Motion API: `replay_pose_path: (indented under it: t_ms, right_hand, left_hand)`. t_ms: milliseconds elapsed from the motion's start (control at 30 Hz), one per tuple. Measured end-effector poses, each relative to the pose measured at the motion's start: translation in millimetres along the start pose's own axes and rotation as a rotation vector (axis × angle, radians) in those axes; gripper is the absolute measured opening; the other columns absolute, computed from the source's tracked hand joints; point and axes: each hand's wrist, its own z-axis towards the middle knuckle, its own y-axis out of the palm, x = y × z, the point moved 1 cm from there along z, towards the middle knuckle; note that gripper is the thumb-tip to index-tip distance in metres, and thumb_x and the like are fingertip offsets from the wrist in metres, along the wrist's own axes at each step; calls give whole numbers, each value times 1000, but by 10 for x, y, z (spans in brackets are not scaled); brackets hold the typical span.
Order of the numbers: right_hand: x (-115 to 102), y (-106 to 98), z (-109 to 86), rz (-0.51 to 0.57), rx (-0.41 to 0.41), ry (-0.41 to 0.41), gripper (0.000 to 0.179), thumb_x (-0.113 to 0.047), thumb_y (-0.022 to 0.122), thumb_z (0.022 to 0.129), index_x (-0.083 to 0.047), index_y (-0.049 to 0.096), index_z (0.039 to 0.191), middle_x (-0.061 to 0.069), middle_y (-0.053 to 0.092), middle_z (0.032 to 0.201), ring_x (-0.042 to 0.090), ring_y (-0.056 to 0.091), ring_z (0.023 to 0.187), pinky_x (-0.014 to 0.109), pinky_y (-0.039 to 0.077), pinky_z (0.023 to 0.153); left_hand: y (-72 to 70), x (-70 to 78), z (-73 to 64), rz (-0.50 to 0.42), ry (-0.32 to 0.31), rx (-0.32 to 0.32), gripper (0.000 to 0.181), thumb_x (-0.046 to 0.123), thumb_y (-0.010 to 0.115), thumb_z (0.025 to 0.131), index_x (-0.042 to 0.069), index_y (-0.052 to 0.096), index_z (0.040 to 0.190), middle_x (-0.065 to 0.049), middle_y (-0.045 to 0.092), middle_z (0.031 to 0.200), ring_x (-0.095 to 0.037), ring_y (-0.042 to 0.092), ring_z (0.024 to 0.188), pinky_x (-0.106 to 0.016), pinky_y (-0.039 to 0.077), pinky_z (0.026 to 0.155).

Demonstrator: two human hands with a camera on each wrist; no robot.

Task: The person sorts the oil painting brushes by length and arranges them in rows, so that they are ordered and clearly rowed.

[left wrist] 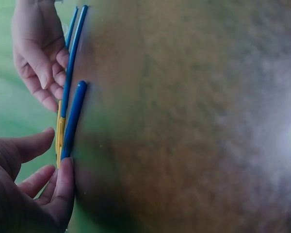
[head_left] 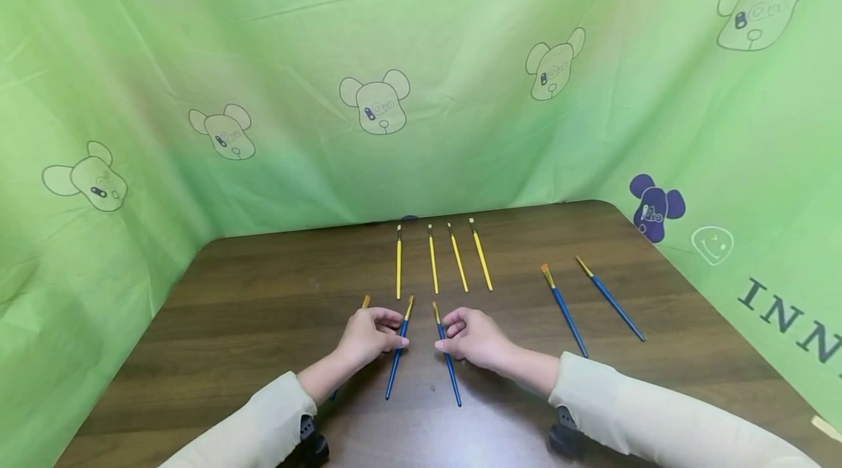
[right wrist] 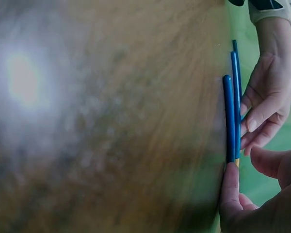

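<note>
- At lower centre of the frame, two slim, glossy blue paintbrushes (head_left: 396, 365) slanted over the wood-grained table (head_left: 263, 292).
- Left hand (head_left: 368, 334) angled inward, thumb and index finger parted.
- Right hand (head_left: 480, 340) mirrored it, thumb and index parted.

Both arms wear long, plain, off-white sleeves, the left sleeve (head_left: 237, 424) and the right sleeve (head_left: 658, 417) each ending in a loose cuff with soft creases. Beneath each cuff sits a small black device, the left one (head_left: 312, 442) marked with tiny dots, the right one (head_left: 564, 436) rounded below. Both hands are bare.
</note>
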Motion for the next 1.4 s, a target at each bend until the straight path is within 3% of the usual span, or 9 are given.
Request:
replay_pose_path:
  t_ms: [200,533,733,1000,1400]
  right_hand:
    - [11,22,10,-93,16,-28,41,-1,81,74,10,60,108,7,58,81,13,57,62,27,54,54]
    - [25,57,43,-232,49,-83,50,-6,89,65,7,66,108,3,57,77,12,55,65,23,50,58]
    - [15,80,46,-297,57,-87,57,-7,92,60,6,66,108,2,55,77,11,54,65,24,49,58]
    - [6,69,25,-303,44,-109,54,2,88,58,7,66,107,2,56,75,10,55,63,25,49,59]
    - [32,32,33,-283,46,-132,45,9,83,61,9,68,104,1,59,72,8,57,62,22,51,59]
  left_hand:
    - [28,5,-18,134,56,37,33,5,87,69,-1,72,98,-5,70,85,-12,65,74,-25,56,64]
    - [63,5,-49,181,85,57,37,6,89,65,-1,72,98,-3,71,85,-12,64,74,-25,55,66]
    - [71,-6,-64,220,145,67,38,4,89,64,-1,72,98,-5,71,86,-12,65,74,-23,55,65]
    - [73,-27,-78,210,170,67,36,-1,87,64,-2,72,97,-6,71,86,-13,66,74,-23,56,66]
    - [92,-28,-67,173,146,60,29,-5,84,67,-1,73,94,-6,72,82,-12,68,71,-21,56,62]
